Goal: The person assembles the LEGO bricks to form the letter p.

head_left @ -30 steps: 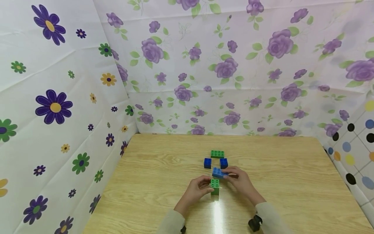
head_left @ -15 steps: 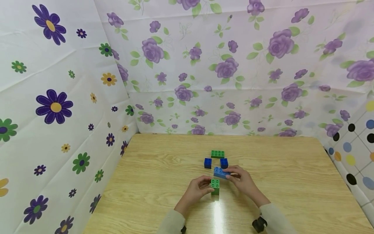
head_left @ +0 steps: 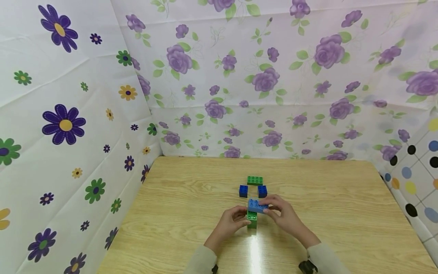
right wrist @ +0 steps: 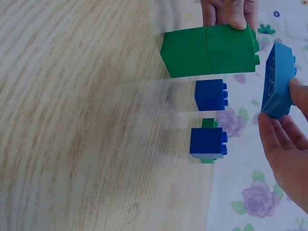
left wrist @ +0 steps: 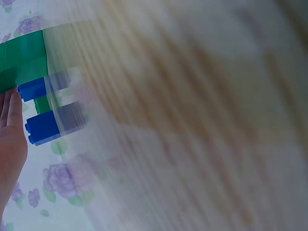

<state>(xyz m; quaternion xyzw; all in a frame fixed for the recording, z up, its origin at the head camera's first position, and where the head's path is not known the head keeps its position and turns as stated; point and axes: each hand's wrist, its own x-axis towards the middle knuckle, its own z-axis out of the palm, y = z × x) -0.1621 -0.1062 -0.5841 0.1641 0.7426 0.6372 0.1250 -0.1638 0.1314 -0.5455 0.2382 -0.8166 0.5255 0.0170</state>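
My left hand (head_left: 232, 222) pinches a stack of two green toy building bricks (right wrist: 207, 51) that stands upright on the table. In the right wrist view its thumb presses the side of the upper brick. The right hand (head_left: 282, 216) grips a light blue eight-stud brick (right wrist: 279, 79) by one end between thumb and fingers. That brick is raised and tilted, its hollow underside facing the stack's studs with a gap between them. From the head view it overlaps the stack's far studs. The left wrist view catches only the edge of the left hand (left wrist: 13, 134) and the green stack (left wrist: 24, 57).
Two dark blue bricks (head_left: 243, 191) (head_left: 262, 191) stand side by side, a small gap apart, beyond the hands. Behind them lies a flat green eight-stud brick (head_left: 254, 180). Flowered cloth (head_left: 212, 129) rises at the wooden table's (head_left: 191, 175) back edge.
The light blue brick in my right hand shifts slightly right, then back left and nearer, so it now overlaps the green stack's top in the head view. The left hand stays put.
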